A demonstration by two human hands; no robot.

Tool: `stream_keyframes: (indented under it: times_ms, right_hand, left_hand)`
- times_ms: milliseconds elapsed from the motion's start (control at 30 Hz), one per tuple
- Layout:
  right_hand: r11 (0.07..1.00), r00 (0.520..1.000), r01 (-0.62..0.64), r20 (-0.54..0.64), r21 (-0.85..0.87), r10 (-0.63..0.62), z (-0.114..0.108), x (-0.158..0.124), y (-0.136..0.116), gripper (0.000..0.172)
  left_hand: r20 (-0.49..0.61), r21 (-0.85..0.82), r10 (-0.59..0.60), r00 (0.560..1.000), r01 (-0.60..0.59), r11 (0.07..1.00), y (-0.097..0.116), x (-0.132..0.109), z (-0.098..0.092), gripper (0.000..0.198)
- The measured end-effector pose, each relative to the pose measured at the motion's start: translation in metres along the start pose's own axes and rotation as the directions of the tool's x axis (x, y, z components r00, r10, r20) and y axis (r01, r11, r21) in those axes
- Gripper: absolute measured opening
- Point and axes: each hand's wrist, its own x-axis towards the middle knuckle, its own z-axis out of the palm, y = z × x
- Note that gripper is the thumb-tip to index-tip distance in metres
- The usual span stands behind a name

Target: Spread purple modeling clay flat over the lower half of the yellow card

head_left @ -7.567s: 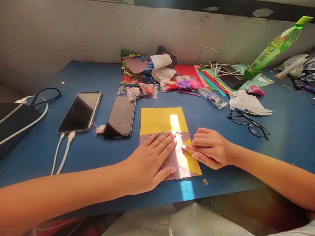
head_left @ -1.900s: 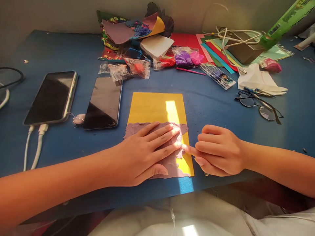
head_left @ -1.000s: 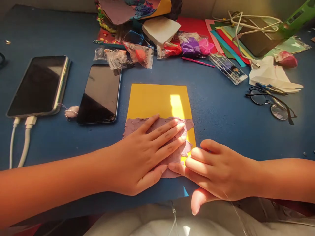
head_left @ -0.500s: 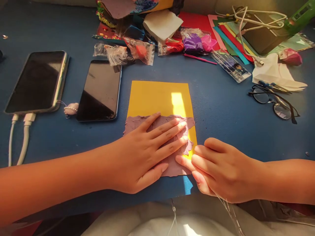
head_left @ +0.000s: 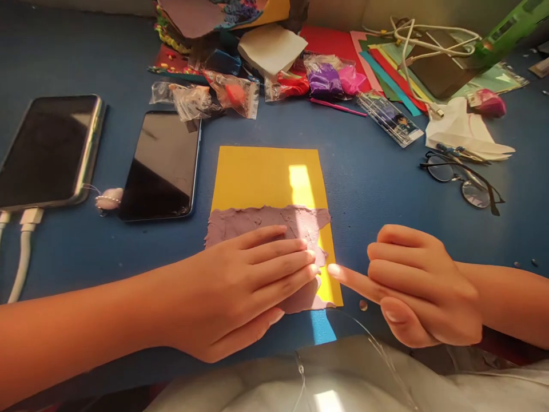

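A yellow sheet of card (head_left: 253, 177) lies on the blue tabletop, its lower part covered by a thin, uneven layer of mauve modelling clay (head_left: 240, 220). A strip of bare yellow shows along the right side, beside the clay's ragged edge. My left hand (head_left: 257, 286) rests flat over the clay with its fingers stretched to the right, hiding part of it. My right hand (head_left: 416, 280) points its index finger at that strip, the tip over the card near the clay edge. Its other fingers are curled, and nothing shows in them.
Two phones lie to the left, one (head_left: 47, 149) with white cables, the other (head_left: 160, 166) nearer the card. Bagged clay (head_left: 323, 80), a pink stick (head_left: 338, 107) and coloured papers (head_left: 394, 74) line the back. Eyeglasses (head_left: 463, 177) lie at right.
My right hand has drawn back to the right with its index finger more extended. My left hand has slid lower on the clay, its fingers closer together. The view has shifted slightly.
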Motion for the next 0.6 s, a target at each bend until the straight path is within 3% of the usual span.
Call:
stream_keyframes:
  times_ms: [100, 233, 433, 500, 600]
  right_hand:
    - [0.997, 0.999, 0.004, -0.036, 0.074, -0.001, 0.004, 0.0, -0.002, 0.037]
    - [0.981, 0.997, 0.041, 0.058, 0.191, -0.053, 0.006, 0.007, -0.005, 0.035]
    - [0.983, 0.976, 0.134, 0.156, 0.127, -0.153, 0.005, 0.009, -0.011, 0.045]
    - [0.982, 0.958, 0.171, 0.22, 0.078, -0.184, 0.007, 0.011, -0.013, 0.046]
    - [0.983, 0.931, 0.171, 0.314, 0.068, -0.184, 0.011, 0.017, -0.014, 0.047]
  left_hand:
    - [0.038, 0.045, -0.026, 0.999, 0.024, 0.999, 0.004, 0.004, 0.0, 0.042]
    - [0.05, 0.075, -0.076, 0.996, 0.072, 0.995, 0.01, 0.007, 0.0, 0.041]
    - [0.007, -0.237, -0.206, 0.979, 0.202, 0.95, 0.004, 0.0, -0.009, 0.041]
    - [-0.042, -0.266, -0.269, 0.962, 0.249, 0.931, 0.001, -0.003, -0.01, 0.046]
    - [-0.064, -0.234, -0.258, 0.964, 0.237, 0.943, 0.0, -0.004, -0.004, 0.047]
